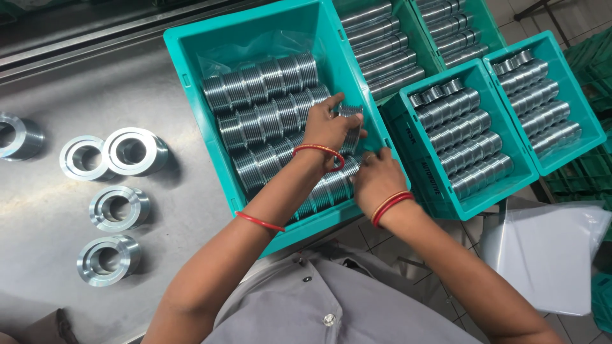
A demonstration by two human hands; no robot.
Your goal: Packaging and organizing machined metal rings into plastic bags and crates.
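A big teal crate (pixel 191 83) on a steel table holds rows of grooved metal rings (pixel 261 83) laid on their sides. My left hand (pixel 328 127) grips a short stack of these rings (pixel 350 130) at the crate's right side. My right hand (pixel 376 181) rests just below it, at the crate's near right corner, fingers on the lower end of the same stack. Both wrists wear red bangles. How firmly the right fingers hold is hidden.
Several larger loose steel rings (pixel 134 151) lie on the steel table (pixel 57 255) to the left. Smaller teal crates (pixel 529 153) full of ribbed metal parts stand at the right. A grey plastic sheet (pixel 548 255) lies low right, over the floor.
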